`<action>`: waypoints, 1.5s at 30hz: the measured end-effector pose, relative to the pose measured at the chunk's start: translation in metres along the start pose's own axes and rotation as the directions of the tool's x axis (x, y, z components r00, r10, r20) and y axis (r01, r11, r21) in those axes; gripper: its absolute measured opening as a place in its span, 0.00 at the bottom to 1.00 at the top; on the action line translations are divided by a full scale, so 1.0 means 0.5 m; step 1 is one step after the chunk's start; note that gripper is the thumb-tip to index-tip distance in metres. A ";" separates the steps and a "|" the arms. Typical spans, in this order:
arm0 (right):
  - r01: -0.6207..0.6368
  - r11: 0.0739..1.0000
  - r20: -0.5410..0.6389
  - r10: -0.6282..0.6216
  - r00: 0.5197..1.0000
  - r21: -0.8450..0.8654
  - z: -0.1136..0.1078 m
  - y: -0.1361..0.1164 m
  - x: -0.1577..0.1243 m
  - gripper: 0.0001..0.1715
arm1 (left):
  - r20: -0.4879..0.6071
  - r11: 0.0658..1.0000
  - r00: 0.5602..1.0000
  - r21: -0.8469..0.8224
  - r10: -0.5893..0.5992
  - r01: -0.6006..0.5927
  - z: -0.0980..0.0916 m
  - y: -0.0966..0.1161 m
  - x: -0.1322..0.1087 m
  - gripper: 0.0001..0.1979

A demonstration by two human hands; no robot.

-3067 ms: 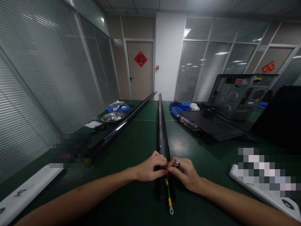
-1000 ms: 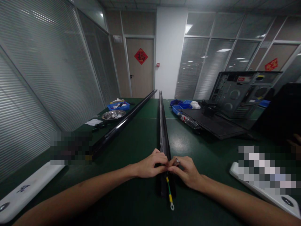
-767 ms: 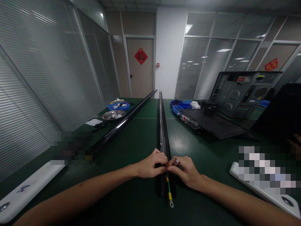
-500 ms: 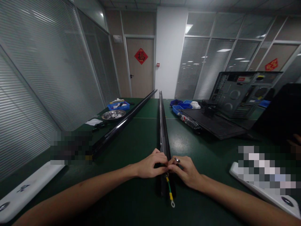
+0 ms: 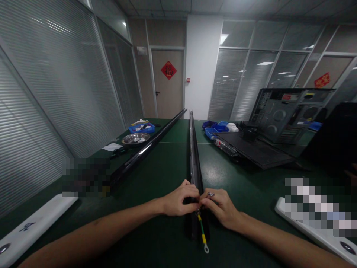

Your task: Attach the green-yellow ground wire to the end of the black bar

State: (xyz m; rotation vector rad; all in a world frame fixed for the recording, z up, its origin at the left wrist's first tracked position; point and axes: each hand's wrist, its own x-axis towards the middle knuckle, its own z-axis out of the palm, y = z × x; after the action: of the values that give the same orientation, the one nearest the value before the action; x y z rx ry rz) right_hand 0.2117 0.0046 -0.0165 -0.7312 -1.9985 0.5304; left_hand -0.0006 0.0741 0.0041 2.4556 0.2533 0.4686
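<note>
A long dark metal rail (image 5: 196, 163) runs away from me down the middle of the table. Over its near end my left hand (image 5: 182, 199) and my right hand (image 5: 219, 204) meet, fingertips pinched together. What the fingers grip is hidden between them. A short green-and-yellow ground wire (image 5: 202, 227) hangs out just below the fingertips, its ring terminal (image 5: 206, 248) toward me and its upper end close to the fingers. My right hand wears a ring.
A second dark rail (image 5: 145, 149) lies slanting on the left. Beyond it are a metal bowl (image 5: 136, 139) and a blue tray (image 5: 142, 128). Blue bins (image 5: 214, 128), a flat black panel (image 5: 259, 149) and an open computer case (image 5: 287, 115) stand right. White devices (image 5: 36, 225) flank me.
The whole view has shifted slightly, with everything sitting a little lower in the frame. Both hands keep their pinch over the rail's near end, and the wire hangs as before.
</note>
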 end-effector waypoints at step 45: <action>-0.021 0.998 -0.064 0.024 0.998 0.053 0.006 0.003 -0.002 0.20 | 0.007 0.998 1.000 -0.051 -0.021 0.021 0.001 -0.009 0.002 0.19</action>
State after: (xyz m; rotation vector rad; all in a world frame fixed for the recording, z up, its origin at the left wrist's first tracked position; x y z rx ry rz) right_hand 0.2100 0.0048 -0.0193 -0.7304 -1.9116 0.5637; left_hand 0.0001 0.0776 0.0009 2.4021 0.2613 0.4530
